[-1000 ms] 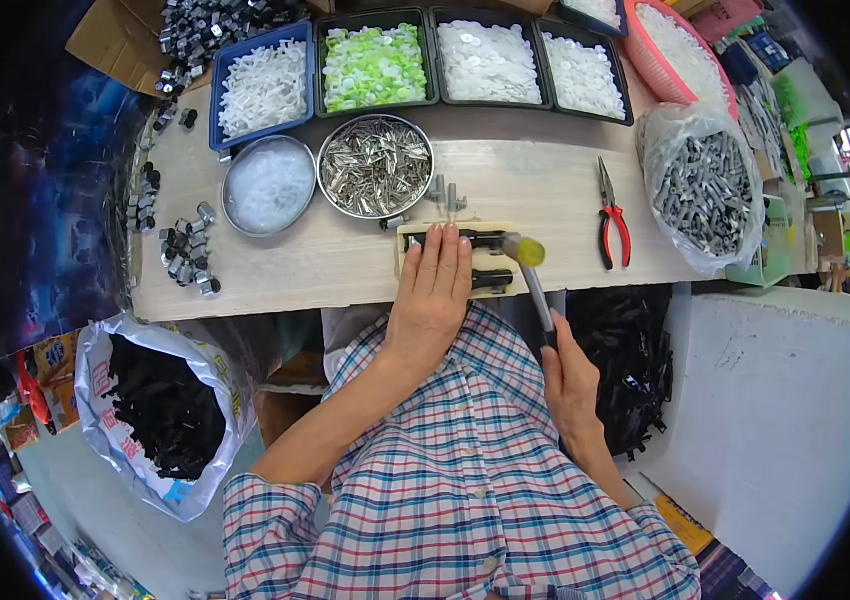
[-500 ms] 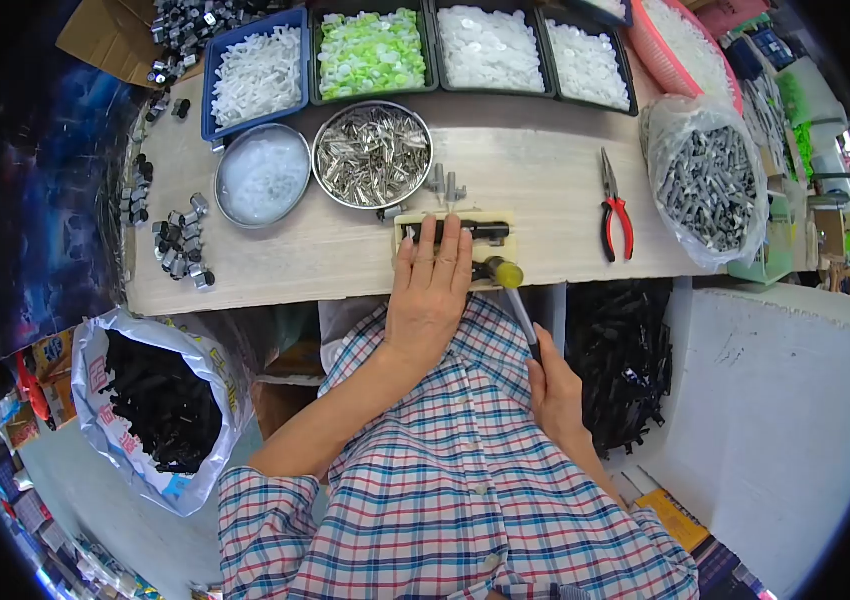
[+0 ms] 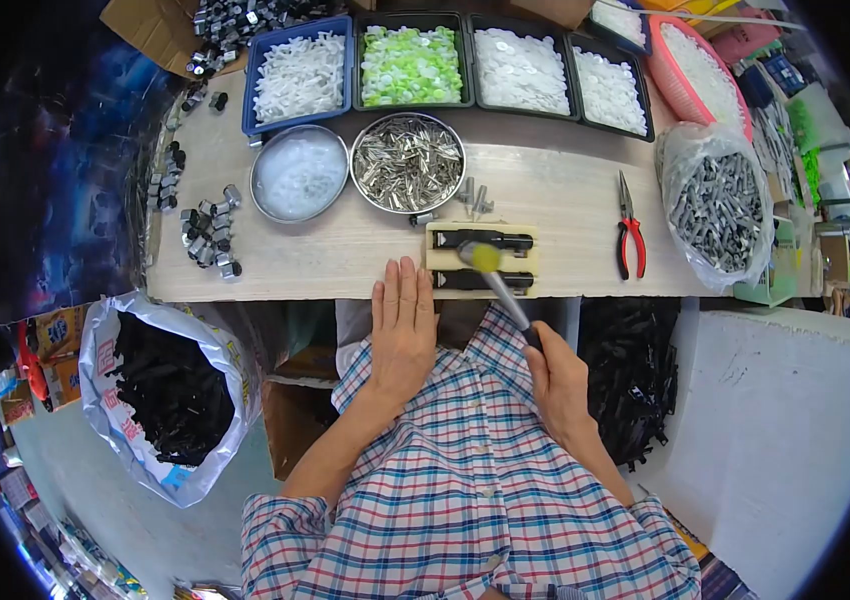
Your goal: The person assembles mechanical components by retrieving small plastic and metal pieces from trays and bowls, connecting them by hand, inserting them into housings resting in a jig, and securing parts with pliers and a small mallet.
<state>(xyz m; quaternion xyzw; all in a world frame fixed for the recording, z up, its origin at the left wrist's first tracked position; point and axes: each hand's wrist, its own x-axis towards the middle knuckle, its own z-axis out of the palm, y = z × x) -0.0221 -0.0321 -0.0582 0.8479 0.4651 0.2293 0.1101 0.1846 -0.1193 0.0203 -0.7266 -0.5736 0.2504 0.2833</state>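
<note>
My right hand (image 3: 559,385) is wrapped round the dark handle of a mallet (image 3: 510,298). Its yellow head hovers over or rests on a cream block (image 3: 483,258), blurred by motion; I cannot tell if it touches. Two long black parts lie in the block, an upper black part (image 3: 510,242) and a lower black part (image 3: 460,281). Flat at the table's front edge lies my left hand (image 3: 404,335), fingers stretched out, holding nothing, just left of the block. Behind the block stand a few small grey metal pieces (image 3: 475,198).
Behind are a steel bowl of metal pieces (image 3: 452,200), a bowl of whitish stuff (image 3: 295,208) and several trays of plastic parts (image 3: 412,102). Red-handled pliers (image 3: 631,245) lie right, beside a bag of grey parts (image 3: 713,205). Below left hangs a bag of black parts (image 3: 170,400).
My left hand has slid left and back off the block, uncovering the black parts. The mallet head has moved up and left across the block. The whole view has shifted slightly.
</note>
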